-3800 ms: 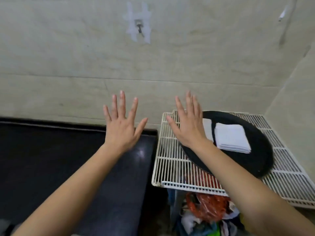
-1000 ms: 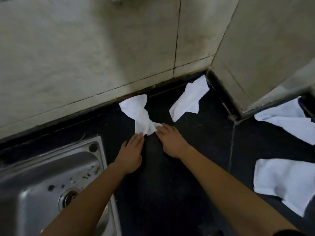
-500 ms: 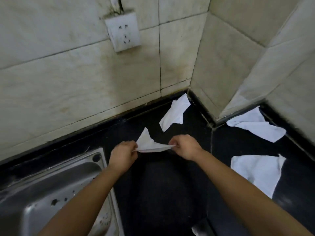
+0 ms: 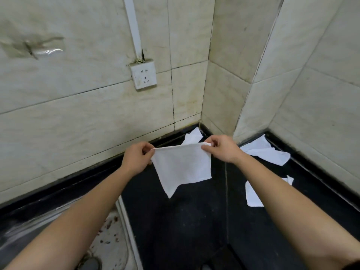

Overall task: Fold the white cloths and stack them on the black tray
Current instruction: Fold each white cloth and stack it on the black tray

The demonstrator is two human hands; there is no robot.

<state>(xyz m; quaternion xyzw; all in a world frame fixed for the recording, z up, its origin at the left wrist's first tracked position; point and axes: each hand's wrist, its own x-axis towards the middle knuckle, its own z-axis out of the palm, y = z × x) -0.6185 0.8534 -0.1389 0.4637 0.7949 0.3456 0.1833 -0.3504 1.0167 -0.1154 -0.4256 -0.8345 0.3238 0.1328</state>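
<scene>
Sink (image 4: 115, 240) edge at near left, set in black bench (image 4: 185, 227). Both forearms reach forward above the bench. Left hand (image 4: 136, 158) and right hand (image 4: 224, 151) each pinch a top corner of cloth (image 4: 183, 166), fingers curled, thumb against forefinger. Cloth hangs in the air, top edge taut, bottom corner drooping. Loose cloths (image 4: 266, 153) lie on the bench to the right and behind. Socket (image 4: 143, 76) on the tiled wall.

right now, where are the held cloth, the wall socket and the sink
held cloth (image 4: 183, 166), head view, middle of the hanging panel
wall socket (image 4: 143, 76), head view, centre of the faceplate
sink (image 4: 113, 246), head view, bare basin near its right rim
</scene>
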